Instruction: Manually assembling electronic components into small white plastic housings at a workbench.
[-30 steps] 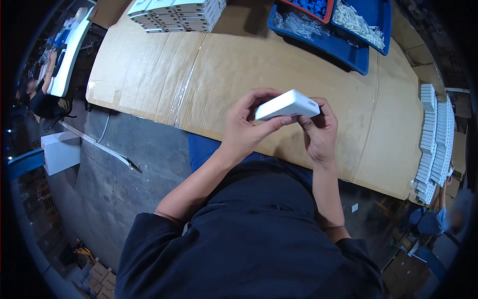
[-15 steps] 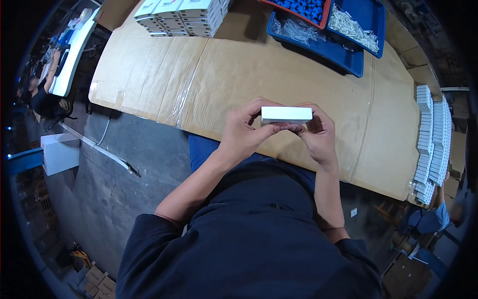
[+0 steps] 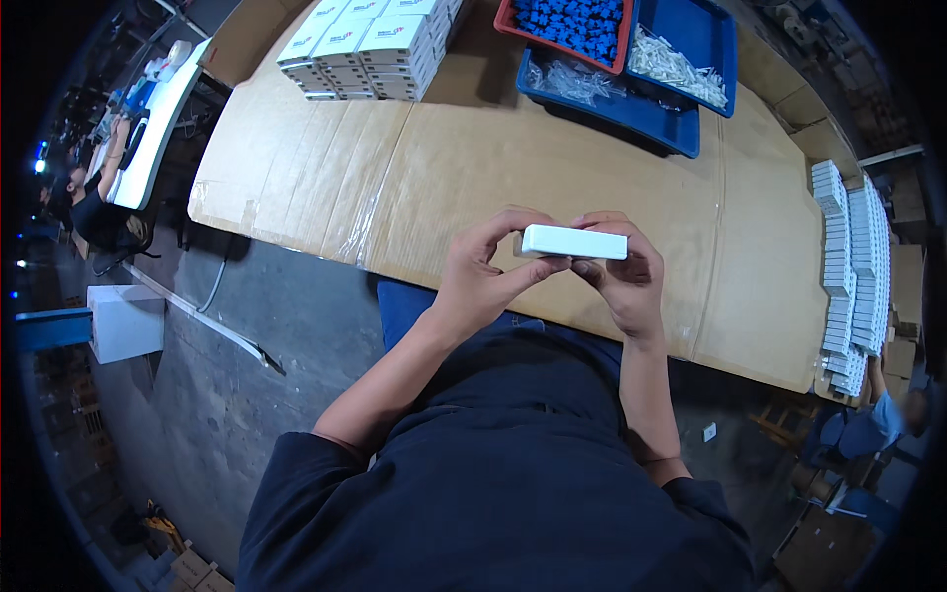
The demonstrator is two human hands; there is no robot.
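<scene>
A flat white rectangular case (image 3: 575, 242) is held up edge-on above the near side of the cardboard-covered table (image 3: 473, 168). My left hand (image 3: 478, 266) grips its left end, thumb underneath and fingers curled behind. At the other end my right hand (image 3: 631, 286) closes on the case, its thumb beneath and its fingertips showing over the far top edge. The two thumb tips come close together under the middle. The case tilts slightly, right end lower, and its broad faces are mostly hidden from me.
Stacked small white boxes (image 3: 355, 49) stand at the far left. At the far right are a red tray (image 3: 505, 25) of blue pieces and blue trays (image 3: 681, 133) with clear bags and white pieces. Rows of white units (image 3: 838, 247) line the right edge. Other people work on both sides.
The case has turned a little, its right end dipping, and more of my right fingers shows over its far edge. Both hands keep their hold. The whole view has shifted slightly.
</scene>
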